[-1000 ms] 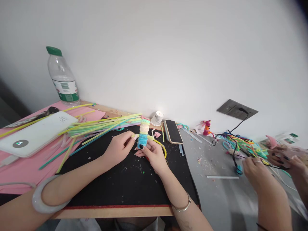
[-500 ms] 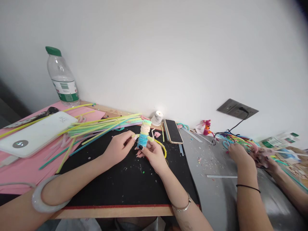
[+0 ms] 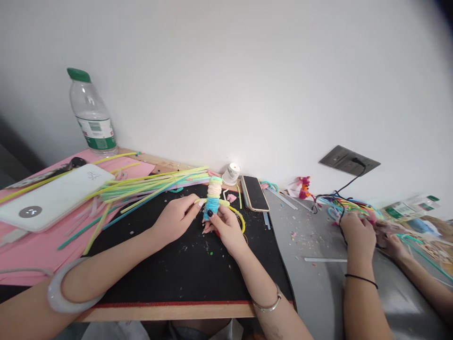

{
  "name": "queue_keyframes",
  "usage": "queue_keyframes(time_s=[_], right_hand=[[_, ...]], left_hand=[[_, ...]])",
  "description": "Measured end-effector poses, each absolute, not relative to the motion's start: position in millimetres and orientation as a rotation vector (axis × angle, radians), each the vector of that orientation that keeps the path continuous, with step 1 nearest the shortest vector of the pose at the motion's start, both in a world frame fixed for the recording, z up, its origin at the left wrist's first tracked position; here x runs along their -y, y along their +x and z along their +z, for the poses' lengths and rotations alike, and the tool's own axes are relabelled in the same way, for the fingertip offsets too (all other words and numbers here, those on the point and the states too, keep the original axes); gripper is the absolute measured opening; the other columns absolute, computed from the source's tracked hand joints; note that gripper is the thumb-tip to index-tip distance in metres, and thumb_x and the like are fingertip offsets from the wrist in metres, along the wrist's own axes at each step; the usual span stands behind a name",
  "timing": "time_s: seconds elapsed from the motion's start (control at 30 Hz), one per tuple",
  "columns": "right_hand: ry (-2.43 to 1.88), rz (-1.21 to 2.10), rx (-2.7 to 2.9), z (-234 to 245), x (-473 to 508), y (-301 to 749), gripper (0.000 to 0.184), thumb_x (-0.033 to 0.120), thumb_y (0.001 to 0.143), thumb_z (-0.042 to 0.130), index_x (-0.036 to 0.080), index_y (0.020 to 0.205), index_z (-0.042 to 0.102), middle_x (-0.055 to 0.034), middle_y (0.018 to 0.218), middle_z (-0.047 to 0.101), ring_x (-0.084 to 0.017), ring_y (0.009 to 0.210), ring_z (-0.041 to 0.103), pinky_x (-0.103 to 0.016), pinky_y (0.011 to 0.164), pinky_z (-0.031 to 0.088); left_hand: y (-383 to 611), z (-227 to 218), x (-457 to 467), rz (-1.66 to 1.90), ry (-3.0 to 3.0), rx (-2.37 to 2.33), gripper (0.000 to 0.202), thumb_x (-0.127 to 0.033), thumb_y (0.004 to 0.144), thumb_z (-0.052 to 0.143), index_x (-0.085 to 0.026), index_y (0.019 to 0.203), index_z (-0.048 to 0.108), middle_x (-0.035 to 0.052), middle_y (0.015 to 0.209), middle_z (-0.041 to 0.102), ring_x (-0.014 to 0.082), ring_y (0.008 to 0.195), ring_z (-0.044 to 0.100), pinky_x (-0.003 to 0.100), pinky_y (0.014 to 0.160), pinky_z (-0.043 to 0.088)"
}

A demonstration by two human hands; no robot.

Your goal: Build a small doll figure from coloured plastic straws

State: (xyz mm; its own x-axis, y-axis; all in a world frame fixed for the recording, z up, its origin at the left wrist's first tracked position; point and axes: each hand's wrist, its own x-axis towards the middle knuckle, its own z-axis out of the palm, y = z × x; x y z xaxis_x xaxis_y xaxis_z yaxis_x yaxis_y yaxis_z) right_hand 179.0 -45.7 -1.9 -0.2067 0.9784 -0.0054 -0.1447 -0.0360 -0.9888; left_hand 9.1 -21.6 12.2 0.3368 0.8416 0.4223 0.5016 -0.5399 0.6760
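A small pipe-cleaner figure stands upright between my hands, wound in green, cream and yellow above and blue below. Short yellow arms stick out from its two sides. My right hand is closed around the blue lower part, thumb in front. The fingers of my left hand pinch the yellow arm on the figure's left side. A yellow pipe cleaner curves behind my right hand. Both hands are just above the black mat, which has small fluff bits on it.
A bundle of pastel pipe cleaners lies behind my left hand, beside a white power bank and a bottle. A paper cup and phone are at the back. A co-worker's hands handle pipe cleaners at right.
The figure has turned slightly, and its arm at the left looks straighter in my left fingers. My right thumb has shifted a little. The co-worker's hands have moved slightly.
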Motion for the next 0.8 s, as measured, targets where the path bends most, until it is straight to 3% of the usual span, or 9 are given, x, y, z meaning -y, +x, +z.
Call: queue_keyframes(time_s=[0.27, 0.47, 0.8], right_hand=[[-1.076, 1.360, 1.327, -0.9, 45.1, 177.6, 0.024, 0.048, 0.077, 0.064, 0.026, 0.081, 0.056, 0.0018, 0.060, 0.053, -0.013, 0.052, 0.052, -0.025, 0.048, 0.045], [-1.066, 1.360, 1.354, 2.0, 46.7, 176.6, 0.035, 0.052, 0.076, 0.063, 0.019, 0.084, 0.055, 0.0014, 0.065, 0.054, -0.011, 0.052, 0.048, -0.025, 0.049, 0.044], [-1.052, 1.359, 1.365, 2.9, 47.5, 176.9, 0.035, 0.052, 0.077, 0.064, 0.018, 0.081, 0.056, 0.0011, 0.064, 0.053, -0.011, 0.052, 0.048, -0.025, 0.051, 0.043]], left_hand=[[10.2, 9.9, 21.9, 1.089, 2.204, -1.163, 0.030, -0.026, 0.094, 0.033, -0.020, 0.067, 0.044, -0.0033, 0.058, 0.046, 0.0122, 0.053, 0.045, 0.025, 0.055, 0.034], [9.8, 10.5, 24.3, 1.111, 2.211, -1.166, 0.028, -0.025, 0.094, 0.032, -0.019, 0.073, 0.049, -0.0025, 0.061, 0.049, 0.0129, 0.056, 0.047, 0.026, 0.057, 0.036], [10.5, 10.4, 25.0, 1.154, 2.210, -1.119, 0.027, -0.024, 0.095, 0.033, -0.018, 0.076, 0.051, -0.0019, 0.064, 0.050, 0.0121, 0.057, 0.048, 0.024, 0.057, 0.037]])
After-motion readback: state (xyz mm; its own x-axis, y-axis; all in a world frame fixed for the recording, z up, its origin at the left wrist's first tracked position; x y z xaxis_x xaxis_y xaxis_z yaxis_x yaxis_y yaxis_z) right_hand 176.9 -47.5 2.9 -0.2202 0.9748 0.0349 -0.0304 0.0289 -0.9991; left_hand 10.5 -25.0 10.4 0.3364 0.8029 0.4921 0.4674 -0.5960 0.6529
